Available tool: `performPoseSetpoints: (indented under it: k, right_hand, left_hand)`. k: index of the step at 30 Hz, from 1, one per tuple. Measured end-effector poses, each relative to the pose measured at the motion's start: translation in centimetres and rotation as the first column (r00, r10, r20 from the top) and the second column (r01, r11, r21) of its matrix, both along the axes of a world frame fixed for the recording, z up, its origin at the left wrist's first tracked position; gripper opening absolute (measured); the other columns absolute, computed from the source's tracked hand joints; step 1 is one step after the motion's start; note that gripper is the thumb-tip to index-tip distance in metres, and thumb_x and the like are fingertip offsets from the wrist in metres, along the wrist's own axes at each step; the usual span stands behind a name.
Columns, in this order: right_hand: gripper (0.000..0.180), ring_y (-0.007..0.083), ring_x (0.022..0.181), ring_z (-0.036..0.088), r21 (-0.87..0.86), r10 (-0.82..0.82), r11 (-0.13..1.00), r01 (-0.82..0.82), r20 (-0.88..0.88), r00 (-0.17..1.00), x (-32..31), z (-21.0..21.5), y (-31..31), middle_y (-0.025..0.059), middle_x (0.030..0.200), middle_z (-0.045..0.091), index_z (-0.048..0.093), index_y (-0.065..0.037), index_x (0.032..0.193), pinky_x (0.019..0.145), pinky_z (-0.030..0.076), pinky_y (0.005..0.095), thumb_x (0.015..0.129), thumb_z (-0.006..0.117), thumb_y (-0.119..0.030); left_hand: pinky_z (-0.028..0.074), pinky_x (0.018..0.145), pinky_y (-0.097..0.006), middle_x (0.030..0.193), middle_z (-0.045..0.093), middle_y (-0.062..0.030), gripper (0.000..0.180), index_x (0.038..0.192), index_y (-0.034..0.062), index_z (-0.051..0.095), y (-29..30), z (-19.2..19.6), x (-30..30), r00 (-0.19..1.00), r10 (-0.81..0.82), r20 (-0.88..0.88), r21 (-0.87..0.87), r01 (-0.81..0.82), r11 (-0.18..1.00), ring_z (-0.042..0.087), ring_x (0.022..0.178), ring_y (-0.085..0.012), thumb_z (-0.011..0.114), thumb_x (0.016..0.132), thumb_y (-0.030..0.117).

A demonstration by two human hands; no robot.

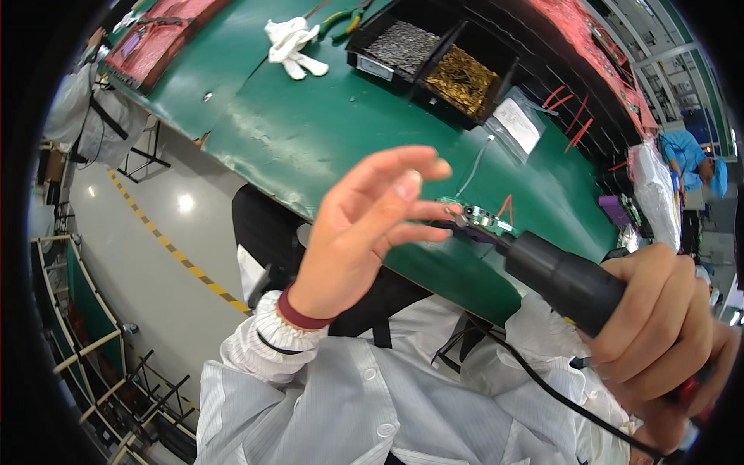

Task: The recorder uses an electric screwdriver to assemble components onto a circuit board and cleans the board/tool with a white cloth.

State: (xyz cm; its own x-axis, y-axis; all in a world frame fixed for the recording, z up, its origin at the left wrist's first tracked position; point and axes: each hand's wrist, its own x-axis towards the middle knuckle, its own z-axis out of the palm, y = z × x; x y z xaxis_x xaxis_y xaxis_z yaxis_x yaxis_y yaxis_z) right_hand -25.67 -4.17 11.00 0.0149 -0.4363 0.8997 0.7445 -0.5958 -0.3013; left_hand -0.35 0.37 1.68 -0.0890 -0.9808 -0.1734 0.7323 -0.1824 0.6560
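Note:
My left hand is open, palm partly turned up and fingers apart. Its lower fingertips reach the near end of a small green circuit board with metal parts on it; I cannot tell whether they touch it. A thin pale cable runs from the board. Wrapped in my right hand is a black electric screwdriver, tilted with its bit toward the board. The bit's tip is lost among the metal parts.
Beyond my hands, black bins hold silver screws and brass-coloured standoffs. A labelled clear bag, a white glove and green-handled pliers lie on the green table. A black cord crosses my lap. Someone in blue is at far right.

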Motion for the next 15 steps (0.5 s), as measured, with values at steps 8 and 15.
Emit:
performPoseSetpoints:
  k: [8,15]
  right_hand:
    - [0.043,0.0213,0.053,0.055,0.177,0.202,0.975,-0.131,-0.482,0.852,-2.9,3.1,-3.0,0.0102,0.072,0.06,0.042,-0.004,0.122,0.052,0.05,0.0341,0.107,0.055,-0.042]
    - [0.034,0.0094,0.046,0.053,0.169,0.233,0.97,-0.174,-0.457,0.858,-2.1,1.5,-4.5,-0.0009,0.059,0.054,0.042,-0.011,0.108,0.045,0.046,0.0235,0.101,0.069,-0.029]
  left_hand:
    - [0.053,0.098,-0.039,0.128,0.069,-0.0147,0.065,0.133,0.0003,0.063,-3.4,-4.3,-0.8,0.463,0.413,0.784,-0.556,0.23,0.799,0.068,0.115,-0.0275,0.088,0.076,0.016]
    - [0.055,0.094,-0.033,0.12,0.072,-0.0156,0.037,0.118,-0.0018,0.072,-3.7,-7.1,-2.0,0.632,0.236,0.738,-0.49,0.263,0.831,0.069,0.11,-0.0238,0.08,0.082,-0.002]
